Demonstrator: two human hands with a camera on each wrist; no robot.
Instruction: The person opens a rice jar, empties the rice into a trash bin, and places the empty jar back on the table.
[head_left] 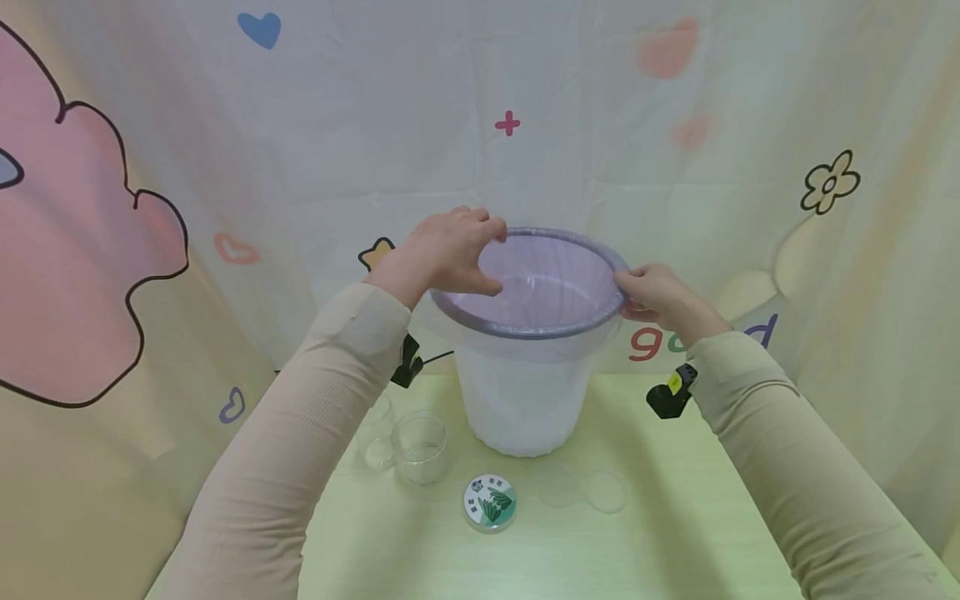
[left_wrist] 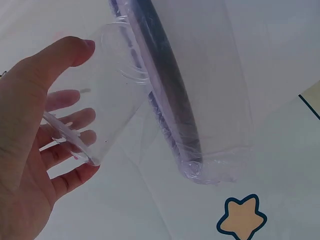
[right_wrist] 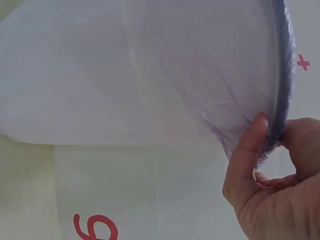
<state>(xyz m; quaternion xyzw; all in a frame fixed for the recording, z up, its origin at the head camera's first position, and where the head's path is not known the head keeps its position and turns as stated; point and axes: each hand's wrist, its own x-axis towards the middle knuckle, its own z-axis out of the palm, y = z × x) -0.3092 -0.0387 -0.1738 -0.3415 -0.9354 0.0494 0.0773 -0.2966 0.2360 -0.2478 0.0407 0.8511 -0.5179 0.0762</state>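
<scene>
A white trash bin [head_left: 521, 392] stands on the table, lined with a thin purple plastic bag [head_left: 558, 287] folded over its dark rim. At the bin's left, my left hand [head_left: 457, 254] reaches over the rim with thumb and fingers curved apart. In the left wrist view, a clear plastic cup [left_wrist: 112, 107] lies between that thumb and the fingers [left_wrist: 82, 117], which show through its wall; its far end overlaps the rim. On the opposite side my right hand [head_left: 656, 296] pinches the rim and bag, thumb [right_wrist: 250, 145] pressed on the bag's outside.
Two clear glass mugs, the nearer one [head_left: 422, 454] with its handle to the left, stand left of the bin. A round container with a green leaf-printed lid [head_left: 490, 502] sits in front. Two clear discs [head_left: 604, 492] lie beside it. Printed curtain cloth [head_left: 420, 108] hangs behind.
</scene>
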